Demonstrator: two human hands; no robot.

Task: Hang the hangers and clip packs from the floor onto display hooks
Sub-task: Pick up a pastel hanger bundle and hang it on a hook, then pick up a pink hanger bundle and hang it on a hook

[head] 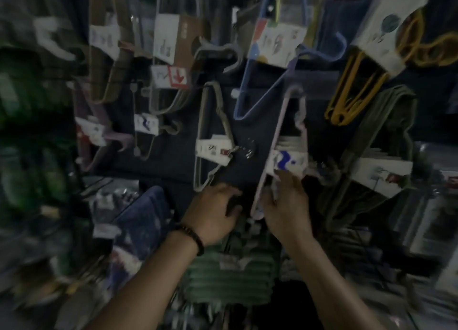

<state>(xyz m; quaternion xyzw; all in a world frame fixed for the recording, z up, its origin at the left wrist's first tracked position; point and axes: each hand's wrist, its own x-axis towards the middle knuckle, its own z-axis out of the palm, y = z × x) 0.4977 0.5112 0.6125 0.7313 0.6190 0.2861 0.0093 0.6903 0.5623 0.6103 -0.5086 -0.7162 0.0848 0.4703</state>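
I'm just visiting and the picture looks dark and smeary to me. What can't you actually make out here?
All in the head view:
- Print on the pink hanger pack label: motion blur.
- Whether its top sits on a display hook: blurred, dark.
- Left hand fingertips: lost in shadow, so its grip is unclear.
- Right hand palm side: turned away.
- Green bundle below: partly covered by both forearms.
- Goods at the left edge: smeared, cut off.

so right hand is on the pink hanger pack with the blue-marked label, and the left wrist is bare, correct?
Not quite. The right hand does grip the pink hanger pack near its blue-marked label, but the left wrist is not bare: the head view shows a dark beaded bracelet on it. The left hand rests beside the pack.
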